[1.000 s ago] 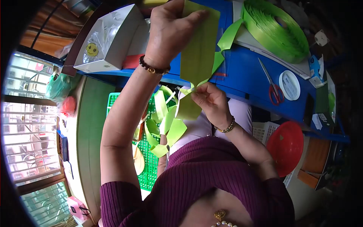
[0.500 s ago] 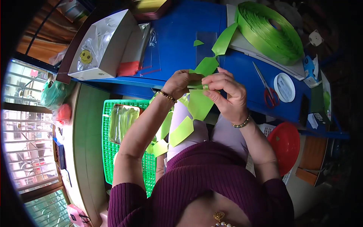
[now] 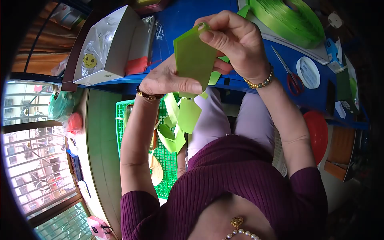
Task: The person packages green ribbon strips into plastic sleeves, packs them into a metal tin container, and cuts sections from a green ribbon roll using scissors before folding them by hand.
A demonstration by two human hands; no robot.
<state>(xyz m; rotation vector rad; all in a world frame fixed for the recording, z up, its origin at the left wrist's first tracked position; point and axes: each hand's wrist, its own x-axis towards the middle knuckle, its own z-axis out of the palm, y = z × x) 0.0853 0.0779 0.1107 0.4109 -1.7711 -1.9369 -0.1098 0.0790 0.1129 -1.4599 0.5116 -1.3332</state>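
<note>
A flat, wide piece of green ribbon (image 3: 195,60) is held up over the front of the blue table. My left hand (image 3: 170,80) grips its lower part, thumb across the front and the other fingers hidden behind. At the top edge, my right hand (image 3: 238,42) pinches the ribbon between thumb and fingers. Below my hands, a cut and knotted length of the same ribbon (image 3: 188,117) hangs beside my left leg toward a green basket. The large green ribbon roll (image 3: 286,26) lies at the back right, partly out of view.
Scissors with dark red handles (image 3: 295,84) and a round white lid (image 3: 308,72) lie on the blue table (image 3: 260,84) to the right. A white box with plastic bags (image 3: 114,44) stands at the left. The green basket (image 3: 170,172) and a red basin (image 3: 316,138) are lower down.
Both hands have risen and come nearer the camera, and the ribbon piece now faces it broadly. The right hand has shifted to the ribbon's top edge. The whole view has shifted somewhat.
</note>
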